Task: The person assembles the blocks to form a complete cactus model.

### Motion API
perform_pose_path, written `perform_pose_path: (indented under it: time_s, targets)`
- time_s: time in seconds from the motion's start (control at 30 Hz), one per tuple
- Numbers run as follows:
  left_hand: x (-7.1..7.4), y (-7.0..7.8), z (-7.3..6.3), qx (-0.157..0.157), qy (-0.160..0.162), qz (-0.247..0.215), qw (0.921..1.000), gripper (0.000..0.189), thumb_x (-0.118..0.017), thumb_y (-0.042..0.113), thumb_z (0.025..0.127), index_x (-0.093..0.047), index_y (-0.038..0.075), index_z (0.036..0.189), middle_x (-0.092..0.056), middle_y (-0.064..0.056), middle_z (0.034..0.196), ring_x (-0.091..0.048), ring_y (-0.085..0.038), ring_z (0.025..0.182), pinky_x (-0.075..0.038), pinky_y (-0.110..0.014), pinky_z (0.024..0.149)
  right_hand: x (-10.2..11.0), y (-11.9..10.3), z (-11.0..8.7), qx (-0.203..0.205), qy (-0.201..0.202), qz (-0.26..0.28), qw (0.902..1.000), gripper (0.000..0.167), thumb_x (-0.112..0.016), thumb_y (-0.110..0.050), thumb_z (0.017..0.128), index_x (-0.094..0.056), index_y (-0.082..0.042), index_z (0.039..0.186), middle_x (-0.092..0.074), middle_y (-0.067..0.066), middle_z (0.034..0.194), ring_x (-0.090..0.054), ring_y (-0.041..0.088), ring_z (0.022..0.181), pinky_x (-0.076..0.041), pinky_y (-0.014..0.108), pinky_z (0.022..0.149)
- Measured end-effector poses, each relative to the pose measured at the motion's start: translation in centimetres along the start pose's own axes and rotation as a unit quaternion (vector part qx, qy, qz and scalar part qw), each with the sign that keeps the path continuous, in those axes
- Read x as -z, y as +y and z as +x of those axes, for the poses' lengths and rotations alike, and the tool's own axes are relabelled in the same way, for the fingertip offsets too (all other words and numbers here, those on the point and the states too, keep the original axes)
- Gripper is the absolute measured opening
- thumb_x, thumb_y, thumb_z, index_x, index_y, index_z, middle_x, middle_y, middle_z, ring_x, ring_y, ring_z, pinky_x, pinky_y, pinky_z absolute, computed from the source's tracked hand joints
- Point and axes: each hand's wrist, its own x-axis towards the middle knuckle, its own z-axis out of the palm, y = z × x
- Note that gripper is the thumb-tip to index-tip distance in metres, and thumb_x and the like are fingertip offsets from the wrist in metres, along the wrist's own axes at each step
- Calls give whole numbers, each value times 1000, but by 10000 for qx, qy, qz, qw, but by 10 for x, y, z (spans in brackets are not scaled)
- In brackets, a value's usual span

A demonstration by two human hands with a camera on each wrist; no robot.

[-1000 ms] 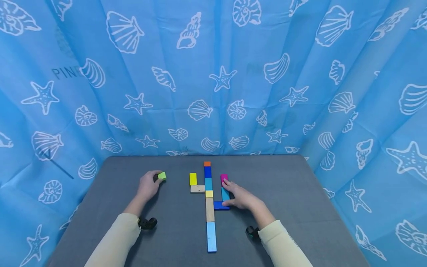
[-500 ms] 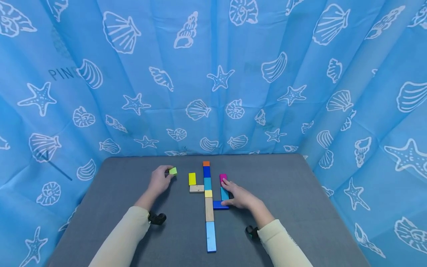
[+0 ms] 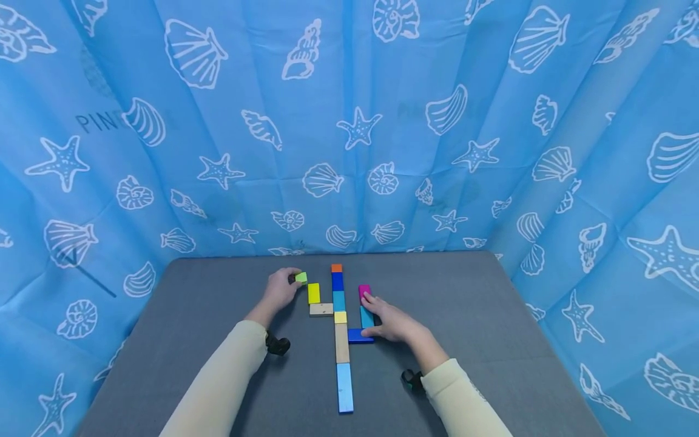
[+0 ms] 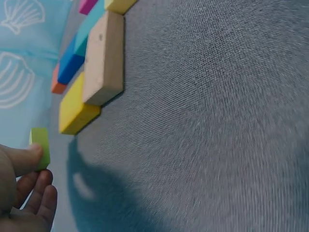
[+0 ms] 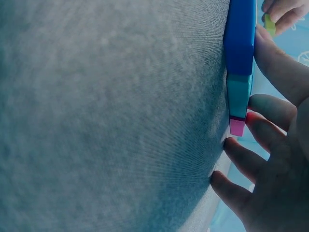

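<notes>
My left hand point(image 3: 281, 287) pinches a light green block point(image 3: 301, 278) between thumb and finger, held just above the table. Close by on its right lies a yellow block point(image 3: 314, 293), touching a plain wooden block point(image 3: 321, 309). My right hand point(image 3: 394, 320) rests with spread fingers over a branch of blocks. Its thumb touches the dark blue block point(image 5: 240, 38), and other fingertips are on or beside the teal block point(image 5: 238, 96) and magenta block point(image 5: 237, 127). The hand partly covers these in the head view.
A straight column runs up the middle of the grey table point(image 3: 207, 376): light blue block point(image 3: 344, 388), long wooden block point(image 3: 341, 343), pale yellow block point(image 3: 340, 317), teal, blue and an orange block point(image 3: 336, 267). A blue shell-patterned curtain point(image 3: 349, 200) hangs behind.
My left hand has moved right with the light green block, from the table's left part to just beside the yellow block. My right hand has stayed over its blocks.
</notes>
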Motion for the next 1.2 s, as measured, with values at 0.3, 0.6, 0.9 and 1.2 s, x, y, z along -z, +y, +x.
perform_pose_path:
  time_s: [0.3,0.6,0.9,1.2]
  targets:
    - [-16,4,6,72,-75,-144,9998,35,-63,10,99,-64,5,133,-62,-17,130,-59,-30,111,-50,-48,95,1,-5,-3,85,-36,8,10000,85,-74,-46,90,-33,-20,159,-22,8,168,-19,37,154,-26,59,118]
    - [-20,12,13,10,-138,-157,9998,36,-63,8,98,-63,5,134,-58,-17,140,-53,-36,130,-46,-51,105,1,-6,-1,97,-81,-22,9999,84,-72,-46,90,-31,-21,160,-21,6,169,-19,36,154,-26,60,118]
    - [-17,2,9,51,-196,26,9998,35,-62,8,99,-63,4,134,-56,-19,141,-51,-36,132,-45,-52,107,-3,-9,1,169,-183,-61,9997,85,-72,-46,91,-31,-20,160,-20,8,169,-18,36,155,-25,59,119]
    - [-15,-1,5,-197,-364,-268,9988,43,-63,14,98,-59,5,140,-54,-18,145,-51,-36,132,-43,-52,108,-1,-10,2,154,-133,-50,9998,85,-73,-47,90,-31,-20,160,-21,7,169,-18,36,154,-25,59,119]
